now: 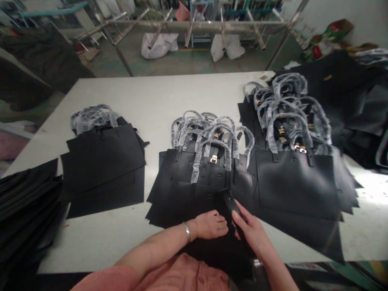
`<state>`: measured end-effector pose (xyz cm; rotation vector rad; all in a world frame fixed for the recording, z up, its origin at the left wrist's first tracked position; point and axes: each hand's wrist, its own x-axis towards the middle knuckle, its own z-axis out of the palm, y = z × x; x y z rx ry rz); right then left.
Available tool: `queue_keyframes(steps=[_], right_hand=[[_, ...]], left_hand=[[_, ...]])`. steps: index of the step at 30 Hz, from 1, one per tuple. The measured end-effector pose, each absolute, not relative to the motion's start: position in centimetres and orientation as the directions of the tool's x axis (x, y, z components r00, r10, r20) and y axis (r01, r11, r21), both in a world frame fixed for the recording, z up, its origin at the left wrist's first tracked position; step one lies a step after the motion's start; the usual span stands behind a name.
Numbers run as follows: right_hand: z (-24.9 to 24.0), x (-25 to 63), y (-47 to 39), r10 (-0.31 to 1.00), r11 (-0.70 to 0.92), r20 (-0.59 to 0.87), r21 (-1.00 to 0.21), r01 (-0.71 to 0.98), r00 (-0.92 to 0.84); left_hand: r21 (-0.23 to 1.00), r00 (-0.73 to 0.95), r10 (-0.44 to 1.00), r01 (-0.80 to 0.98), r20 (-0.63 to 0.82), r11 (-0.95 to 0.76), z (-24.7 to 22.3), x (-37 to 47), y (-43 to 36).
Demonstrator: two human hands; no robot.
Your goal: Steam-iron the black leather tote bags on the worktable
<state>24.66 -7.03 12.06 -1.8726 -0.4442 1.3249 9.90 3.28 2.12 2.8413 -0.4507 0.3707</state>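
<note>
No lettering, label, brand, number or sign can be read on the black panels [294, 186], gold-toned clasps [214, 159] or bench [151, 91].

This looks like a bag-making workshop: black panels [295, 186] with plastic-wrapped handles [272, 141] lie in piles across a broad white table [157, 93]. At twelve o'clock stands a metal rack [206, 27], white sacks [156, 46] on the floor [188, 62] near it.

A narrow black piece [228, 199] slants over a pile of overlapping black panels [178, 200] with film-wrapped handles [197, 162]
</note>
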Motion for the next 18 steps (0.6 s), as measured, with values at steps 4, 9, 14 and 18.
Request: queue_keyframes(steps=[4, 9, 14, 18], right_hand=[[12.1, 23.4, -6.5, 0.694, -0.691, -0.656, -0.722, 0.021, 0.296], [12.1, 21.9, -2.1, 0.757, -0.619, -0.518, -0.763, 0.185, 0.398], [13.4, 20.4, -1.2, 0.791, -0.585, -0.499, -0.785, 0.202, 0.353], [13.3, 18.9, -1.0, 0.768, -0.631, -0.584, -0.759, 0.159, 0.263]], left_hand=[[0.251, 0.889, -0.345, -0.423, 0.302, -0.871, 2.0, 10.0, 3.2], [0.321, 0.907, -0.344, -0.410, 0.244, -0.854, 2.1, 10.3, 3.1], [0.330, 0.921, -0.320, -0.380, 0.223, -0.864, 1.6, 10.2, 3.0], [0.362, 0.940, -0.276, -0.332, 0.200, -0.871, 0.4, 10.1, 2.7]])
